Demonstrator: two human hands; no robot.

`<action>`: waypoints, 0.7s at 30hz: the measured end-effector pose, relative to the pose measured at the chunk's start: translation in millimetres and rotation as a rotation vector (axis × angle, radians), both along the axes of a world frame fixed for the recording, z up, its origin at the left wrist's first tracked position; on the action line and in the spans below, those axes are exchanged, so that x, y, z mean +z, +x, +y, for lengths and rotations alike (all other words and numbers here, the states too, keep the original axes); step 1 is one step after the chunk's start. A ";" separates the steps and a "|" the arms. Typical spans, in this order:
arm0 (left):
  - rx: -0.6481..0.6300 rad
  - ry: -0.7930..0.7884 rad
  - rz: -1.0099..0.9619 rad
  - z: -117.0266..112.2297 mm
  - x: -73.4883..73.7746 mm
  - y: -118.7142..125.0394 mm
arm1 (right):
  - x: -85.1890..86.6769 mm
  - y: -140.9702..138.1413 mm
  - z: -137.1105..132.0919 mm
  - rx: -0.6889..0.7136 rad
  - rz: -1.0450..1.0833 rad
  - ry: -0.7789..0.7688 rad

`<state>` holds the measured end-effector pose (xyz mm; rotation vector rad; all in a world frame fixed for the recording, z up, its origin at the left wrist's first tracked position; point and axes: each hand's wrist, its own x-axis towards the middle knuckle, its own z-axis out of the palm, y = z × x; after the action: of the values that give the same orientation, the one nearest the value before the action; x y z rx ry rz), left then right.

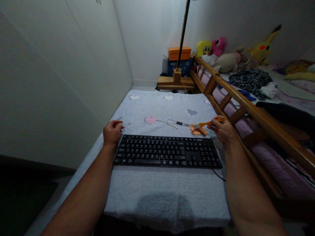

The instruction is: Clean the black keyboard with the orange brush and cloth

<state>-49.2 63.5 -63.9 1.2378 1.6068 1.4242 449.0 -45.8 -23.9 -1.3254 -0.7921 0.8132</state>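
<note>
A black keyboard [168, 151] lies flat on a pale blue blanket with heart shapes [159, 186]. My left hand [112, 131] rests at the keyboard's far left corner, fingers curled, nothing visible in them. My right hand [222, 129] is past the keyboard's far right corner and grips the orange handle of a small brush [205, 124], whose bristle end points left. Just below the bristles lies an orange cloth [198, 130]. A metal keycap puller with a black grip [172, 122] lies on the blanket behind the keyboard.
A wooden bed rail [246, 101] runs along the right, with a bed of plush toys [221, 52] and clothes beyond. A wooden stand with a dark pole [178, 78] and boxes [179, 59] sits at the far end. A white wall closes the left side.
</note>
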 end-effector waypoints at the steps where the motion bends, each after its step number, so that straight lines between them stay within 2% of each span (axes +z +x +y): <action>1: -0.004 0.002 0.002 -0.9 0.3 0.1 | 0.8 -1.7 -0.8 0.024 -0.008 -0.012; 7: -0.015 -0.007 0.026 -5.9 4.8 2.4 | 5.5 -11.1 -1.3 0.052 -0.101 -0.059; 13: -0.043 -0.009 0.034 -6.3 8.2 2.7 | 11.4 -20.2 -1.9 0.179 -0.137 -0.144; 21: -0.059 -0.011 0.060 -4.6 4.9 1.6 | 13.3 -33.4 3.1 0.169 -0.252 -0.161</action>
<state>-47.6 59.0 -59.1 1.3218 1.6029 1.3518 415.6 -42.7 -10.7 -1.5390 -1.0664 0.8679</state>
